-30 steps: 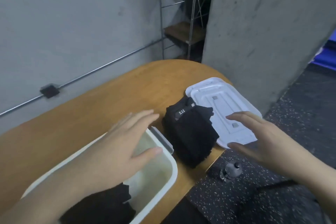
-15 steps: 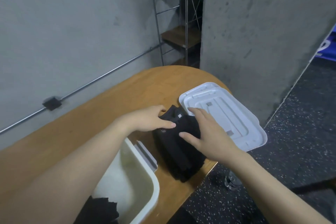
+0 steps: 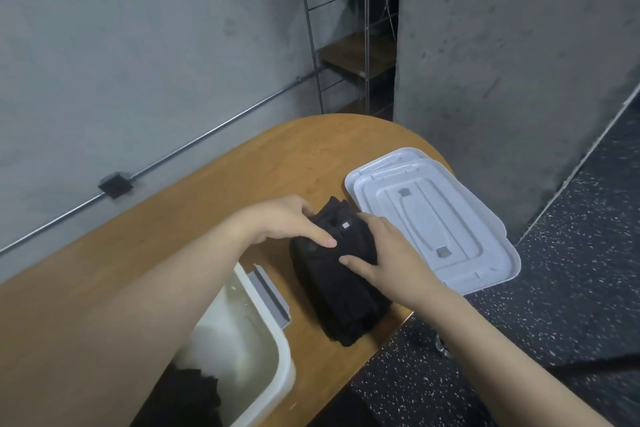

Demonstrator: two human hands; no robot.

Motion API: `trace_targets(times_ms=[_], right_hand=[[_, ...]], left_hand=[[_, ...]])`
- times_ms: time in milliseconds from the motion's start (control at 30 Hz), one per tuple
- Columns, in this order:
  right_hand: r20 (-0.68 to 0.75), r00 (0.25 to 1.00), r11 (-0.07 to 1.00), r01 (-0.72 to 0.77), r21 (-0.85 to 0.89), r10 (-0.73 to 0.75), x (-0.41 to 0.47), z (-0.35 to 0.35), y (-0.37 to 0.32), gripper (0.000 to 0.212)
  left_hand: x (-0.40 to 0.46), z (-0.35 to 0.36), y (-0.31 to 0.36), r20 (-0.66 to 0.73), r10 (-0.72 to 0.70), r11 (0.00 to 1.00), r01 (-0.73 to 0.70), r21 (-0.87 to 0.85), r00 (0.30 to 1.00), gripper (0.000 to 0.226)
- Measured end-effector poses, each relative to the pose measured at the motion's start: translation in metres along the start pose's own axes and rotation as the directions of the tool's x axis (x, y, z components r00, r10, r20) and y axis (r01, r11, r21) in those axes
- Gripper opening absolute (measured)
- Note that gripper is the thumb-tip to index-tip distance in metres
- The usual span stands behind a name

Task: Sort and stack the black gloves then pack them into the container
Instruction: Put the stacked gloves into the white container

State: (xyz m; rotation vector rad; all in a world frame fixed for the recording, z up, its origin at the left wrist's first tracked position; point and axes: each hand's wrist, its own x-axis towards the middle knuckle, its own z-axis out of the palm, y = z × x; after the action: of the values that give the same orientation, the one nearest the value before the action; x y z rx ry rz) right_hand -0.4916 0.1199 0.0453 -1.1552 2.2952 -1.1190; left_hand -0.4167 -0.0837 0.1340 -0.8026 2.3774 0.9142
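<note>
Head view, both hands on the stack of black gloves (image 3: 341, 282), which lies on the wooden bench (image 3: 194, 218) near its front edge, between the white container (image 3: 282, 369) and the white lid (image 3: 433, 222). Left hand (image 3: 284, 222) grips the far left end of the stack: thumb laid across the top, the other fingers curled over the far edge and hidden behind the fabric. Right hand (image 3: 388, 256) grips the stack from the right side: thumb on the top face, fingers wrapped down the right flank beside the lid. The two thumbs lie close together on top, not touching. A small grey label (image 3: 345, 226) shows on the top glove between the hands. Stack sits flat on the bench; whether it is lifted at all cannot be told. The container stands at lower left, open, with a second bundle of black gloves (image 3: 194, 392) inside near its near end, partly covered by the left forearm. The lid rests flat on the bench, overhanging the edge at right. Speckled dark floor (image 3: 554, 322) below.
</note>
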Motion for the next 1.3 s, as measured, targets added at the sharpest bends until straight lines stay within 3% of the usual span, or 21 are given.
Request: trace_targets(times_ms=[367,533,733,1300], right_hand=[[0.027,1.000,0.999,-0.007,-0.047,0.008,0.005,0.000,0.001,0.078],[0.023,1.000,0.997,0.008,-0.075,-0.007,0.006,-0.004,0.001,0.084],[0.055,0.999,1.000,0.002,0.011,-0.003,0.009,-0.009,0.000,0.068],[0.105,0.993,0.987,-0.062,0.151,0.046,0.007,-0.017,0.003,0.058]], left_hand=[[-0.006,0.009,-0.008,-0.035,0.028,0.996,-0.025,0.091,0.999,0.080],[-0.010,0.010,-0.010,-0.091,0.083,0.996,-0.079,0.049,0.992,0.066],[-0.016,0.018,-0.005,-0.147,0.129,0.992,-0.128,0.020,0.981,0.060],[-0.023,0.021,0.010,-0.094,0.091,0.985,-0.103,-0.137,0.991,0.065]])
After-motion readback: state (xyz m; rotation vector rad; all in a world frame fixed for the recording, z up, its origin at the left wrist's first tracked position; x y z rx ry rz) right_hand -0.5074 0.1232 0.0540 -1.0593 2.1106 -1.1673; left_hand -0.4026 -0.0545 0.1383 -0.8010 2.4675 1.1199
